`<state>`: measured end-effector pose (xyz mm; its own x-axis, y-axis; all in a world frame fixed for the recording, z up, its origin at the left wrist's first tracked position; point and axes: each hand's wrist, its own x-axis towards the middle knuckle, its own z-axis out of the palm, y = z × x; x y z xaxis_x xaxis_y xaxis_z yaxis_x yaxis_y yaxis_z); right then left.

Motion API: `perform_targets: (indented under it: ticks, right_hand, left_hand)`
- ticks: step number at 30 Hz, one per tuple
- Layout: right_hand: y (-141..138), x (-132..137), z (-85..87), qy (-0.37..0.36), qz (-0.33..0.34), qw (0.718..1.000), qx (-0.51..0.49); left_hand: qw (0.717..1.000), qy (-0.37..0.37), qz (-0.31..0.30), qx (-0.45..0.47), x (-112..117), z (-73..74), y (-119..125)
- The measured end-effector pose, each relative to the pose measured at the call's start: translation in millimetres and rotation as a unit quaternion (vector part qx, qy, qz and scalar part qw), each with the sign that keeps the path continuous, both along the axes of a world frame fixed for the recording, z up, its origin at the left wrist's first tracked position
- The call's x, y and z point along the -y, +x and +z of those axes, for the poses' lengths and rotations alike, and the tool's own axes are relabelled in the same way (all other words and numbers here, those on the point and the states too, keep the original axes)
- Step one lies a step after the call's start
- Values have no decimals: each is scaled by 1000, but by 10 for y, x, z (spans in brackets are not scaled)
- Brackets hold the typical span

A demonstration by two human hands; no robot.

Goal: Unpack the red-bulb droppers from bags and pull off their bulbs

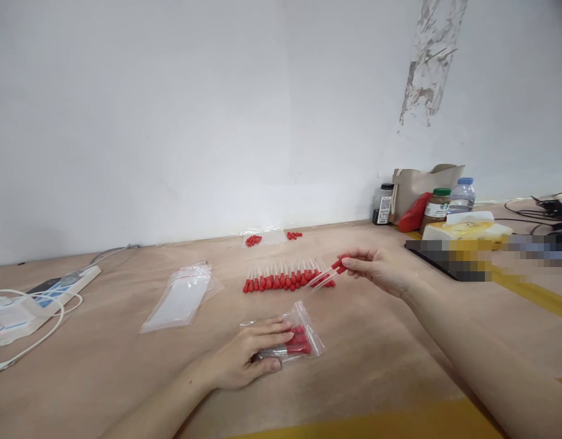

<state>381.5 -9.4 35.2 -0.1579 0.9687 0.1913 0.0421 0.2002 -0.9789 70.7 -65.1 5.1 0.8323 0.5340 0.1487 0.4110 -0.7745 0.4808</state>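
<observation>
Pinching droppers [337,266] by soft-looking red bulbs [341,263], the safest hold for likely light, fragile tubes [325,278], the right hand [369,266] hovers at a matching row's [275,281] right end while the left hand [259,346] lies flat-fingered over a zip bag [314,334].

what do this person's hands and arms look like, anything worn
The left hand and right hand are gloveless, with no ring or watch in sight. The left forearm and right forearm show no sleeves; a small spot marks the left one near the wrist.
</observation>
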Motion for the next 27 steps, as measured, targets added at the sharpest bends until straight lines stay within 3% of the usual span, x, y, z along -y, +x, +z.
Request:
perform_targets:
  ticks: [2,4,6,8,10,13,15,17,19,20,23,24,25,27]
  right_hand:
    - [-100,50,-6,64,-27,998,-10]
    - [-299,154,-55,144,-50,988,10]
    - [-534,285,-138,261,-46,961,74]
    - [-737,404,-238,393,-21,907,147]
    - [-873,483,-330,497,14,841,213]
    - [-958,525,-419,565,52,759,320]
    - [-974,529,-441,579,63,728,362]
    - [-982,536,-442,583,77,715,379]
    - [-990,550,-433,579,80,715,383]
    - [-991,556,-426,576,74,718,383]
    - [-970,551,-413,561,32,740,370]
    - [-952,536,-412,553,16,752,358]
    - [-930,515,-414,544,1,766,344]
    - [-875,458,-421,514,-17,797,317]
  left_hand:
    - [999,-12,27,19,2,15,15]
    - [992,-40,96,68,-1,27,43]
    - [970,-105,170,136,-9,44,86]
    - [926,-225,221,208,-15,70,144]
    - [855,-363,248,274,-11,100,211]
    - [761,-483,260,346,25,116,312]
    - [734,-510,259,366,59,93,364]
    - [717,-519,275,375,77,61,387]
    - [721,-501,300,374,44,59,362]
    - [737,-480,307,365,-4,81,328]
    - [817,-386,315,291,-293,239,144]
    - [832,-351,337,268,-430,308,69]
    - [837,-334,360,240,-577,374,-2]
    - [821,-317,425,210,-866,470,-112]
